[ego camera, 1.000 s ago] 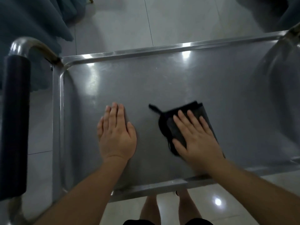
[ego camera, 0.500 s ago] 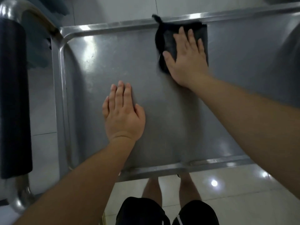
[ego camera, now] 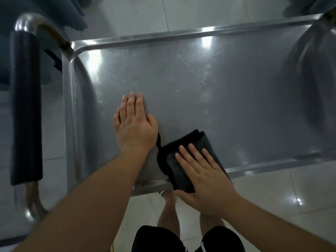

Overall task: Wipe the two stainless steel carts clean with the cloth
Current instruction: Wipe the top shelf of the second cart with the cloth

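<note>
Nearest to me, at the bottom of the head view, I saw the person's black shorts (ego camera: 158, 240) and bare legs above the pale tiled floor (ego camera: 272, 193), where ceiling lights glinted. Just beyond, the right hand (ego camera: 204, 180) lay flat with its fingers straight and spread, pressing down on the folded dark cloth (ego camera: 183, 160), curled round nothing. The cloth sat at the near rim of the cart (ego camera: 272, 165), its closest edge lapping over that rim, and a thin loop of the cloth trailed off to the left toward the other wrist. The left hand (ego camera: 135, 125) was also open, palm down with fingers straight and held together, resting on the bare steel a little farther in and to the left of the cloth; its wrist nearly touched the cloth's loop, though I could not tell whether they met. Past both hands the cart's tray spread wide, grey and faintly streaked, with bright reflections near its far corners. At the left stood the cart's push handle (ego camera: 25, 106), a curved steel tube sleeved in black padding, set apart from the tray's left rim. Beyond the far rim lay more pale tiles, and dark blue fabric (ego camera: 60, 10) hung in the top left corner.
</note>
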A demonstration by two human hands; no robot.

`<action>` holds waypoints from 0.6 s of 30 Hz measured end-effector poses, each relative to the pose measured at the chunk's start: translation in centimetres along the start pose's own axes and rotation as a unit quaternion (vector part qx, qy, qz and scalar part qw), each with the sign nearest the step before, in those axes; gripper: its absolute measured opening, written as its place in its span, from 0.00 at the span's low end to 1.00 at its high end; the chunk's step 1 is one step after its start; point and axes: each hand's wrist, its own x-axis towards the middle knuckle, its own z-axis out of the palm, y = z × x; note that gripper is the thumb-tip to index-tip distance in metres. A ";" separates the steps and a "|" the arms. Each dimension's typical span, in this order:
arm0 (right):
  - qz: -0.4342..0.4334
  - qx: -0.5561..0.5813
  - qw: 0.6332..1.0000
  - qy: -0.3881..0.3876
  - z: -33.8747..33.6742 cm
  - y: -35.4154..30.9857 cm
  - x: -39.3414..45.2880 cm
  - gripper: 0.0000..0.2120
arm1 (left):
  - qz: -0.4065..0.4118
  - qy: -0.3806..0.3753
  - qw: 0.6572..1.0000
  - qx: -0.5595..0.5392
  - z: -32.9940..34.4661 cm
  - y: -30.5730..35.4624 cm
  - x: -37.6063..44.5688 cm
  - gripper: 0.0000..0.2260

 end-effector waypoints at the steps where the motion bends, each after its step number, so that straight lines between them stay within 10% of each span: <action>1: -0.005 -0.001 1.000 -0.005 0.2 -0.1 -0.4 0.43 | 0.000 -0.009 1.000 0.003 0.0 0.1 0.1 0.30; 18: -0.028 0.068 0.995 -0.064 -3.4 -2.2 -2.8 0.29 | 0.021 -0.169 0.984 0.045 -6.3 -0.4 -14.3 0.28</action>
